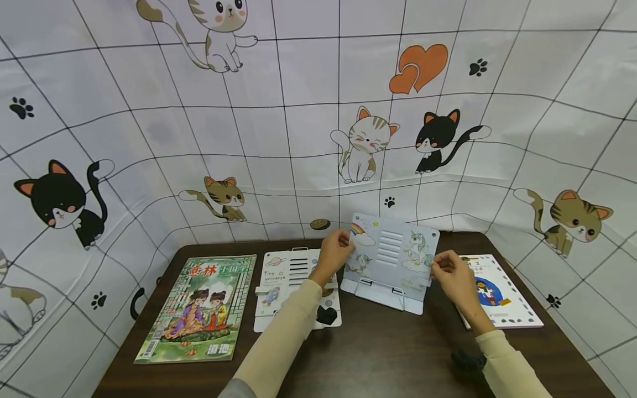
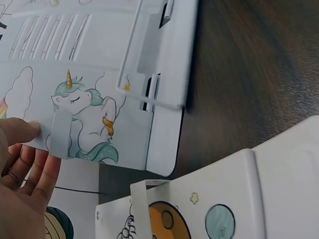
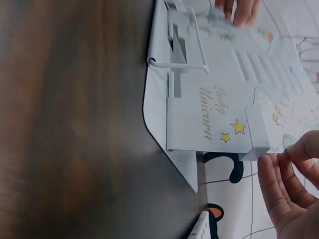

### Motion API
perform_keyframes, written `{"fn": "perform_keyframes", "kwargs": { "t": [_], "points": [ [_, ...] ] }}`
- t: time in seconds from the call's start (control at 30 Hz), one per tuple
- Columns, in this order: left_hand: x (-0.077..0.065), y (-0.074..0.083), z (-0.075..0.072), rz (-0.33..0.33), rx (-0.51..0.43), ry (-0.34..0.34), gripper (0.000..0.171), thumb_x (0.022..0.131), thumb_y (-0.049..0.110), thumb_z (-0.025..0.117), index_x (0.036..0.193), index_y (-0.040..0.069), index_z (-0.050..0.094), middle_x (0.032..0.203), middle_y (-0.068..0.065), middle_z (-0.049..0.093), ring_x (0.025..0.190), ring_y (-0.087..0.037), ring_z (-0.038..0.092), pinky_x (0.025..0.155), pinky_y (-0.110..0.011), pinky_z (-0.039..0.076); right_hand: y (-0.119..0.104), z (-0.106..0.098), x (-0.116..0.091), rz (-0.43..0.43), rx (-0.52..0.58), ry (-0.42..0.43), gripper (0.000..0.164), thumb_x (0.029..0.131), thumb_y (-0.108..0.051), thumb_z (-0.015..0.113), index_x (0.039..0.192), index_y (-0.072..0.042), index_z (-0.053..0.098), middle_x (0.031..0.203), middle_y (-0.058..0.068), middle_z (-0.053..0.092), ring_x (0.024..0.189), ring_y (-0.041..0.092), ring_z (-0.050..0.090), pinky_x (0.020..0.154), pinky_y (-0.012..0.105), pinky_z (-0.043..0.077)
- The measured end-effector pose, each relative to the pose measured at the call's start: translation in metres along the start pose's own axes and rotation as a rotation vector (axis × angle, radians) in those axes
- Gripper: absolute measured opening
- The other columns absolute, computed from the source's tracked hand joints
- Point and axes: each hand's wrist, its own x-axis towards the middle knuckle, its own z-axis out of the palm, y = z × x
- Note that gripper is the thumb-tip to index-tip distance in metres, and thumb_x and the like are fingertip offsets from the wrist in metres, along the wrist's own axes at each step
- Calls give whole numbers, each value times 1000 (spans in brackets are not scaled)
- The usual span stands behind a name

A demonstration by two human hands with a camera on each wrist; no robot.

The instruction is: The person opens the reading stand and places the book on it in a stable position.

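A pale blue folding book stand printed with unicorns stands tilted back on the table, its base plate and wire page holder at the front. My left hand pinches its left side edge, thumb in front and fingers behind, beside a small side tab. On the opposite edge, my right hand pinches the panel near the right side tab, with thumb and fingertips together. Gold "Lucky Unicorn" lettering shows in the right wrist view.
Left of the stand, a white "Tiny universe" book stand lies flat, partly behind my left forearm. A magazine is farther left. A white book lies at the right, near a dark object. Cat-patterned cloth hangs behind the table.
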Motion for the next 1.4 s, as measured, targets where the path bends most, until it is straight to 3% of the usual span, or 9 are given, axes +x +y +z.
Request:
{"fn": "perform_keyframes", "kwargs": {
  "t": [0.33, 0.47, 0.8, 1.4],
  "points": [
    [-11, -8, -8, -10, -49, 21, 14, 99, 7, 74, 108, 2, 64, 101, -9, 67, 89, -16, 63, 80, -28, 56, 4, 12, 39, -28, -3, -10, 15, 102, -6, 68, 108, 7, 66, 100, 25, 73, 69, -12, 60, 63, 9, 54],
    [-12, -11, -10, -16, -66, 45, 13, 98, 7, 74, 107, 4, 64, 99, -7, 67, 87, -14, 62, 78, -27, 54, 5, 16, 49, -36, -13, -15, 15, 102, -8, 69, 108, 6, 68, 100, 24, 73, 69, -15, 58, 64, 8, 53],
    [-15, -11, -12, -24, -88, 49, 15, 98, 5, 73, 109, 4, 63, 103, -10, 68, 91, -15, 62, 86, -32, 57, 2, 18, 58, -30, -45, -43, 17, 103, -10, 68, 110, 5, 69, 102, 25, 75, 69, -13, 59, 65, 10, 54],
    [-18, -10, -11, -14, -55, 68, 19, 98, 7, 73, 114, 3, 63, 104, -10, 67, 93, -17, 64, 84, -29, 56, 6, 16, 62, -47, -86, -40, 18, 104, -12, 68, 112, 4, 70, 103, 23, 75, 74, -3, 64, 65, 13, 55]
  ]
}}
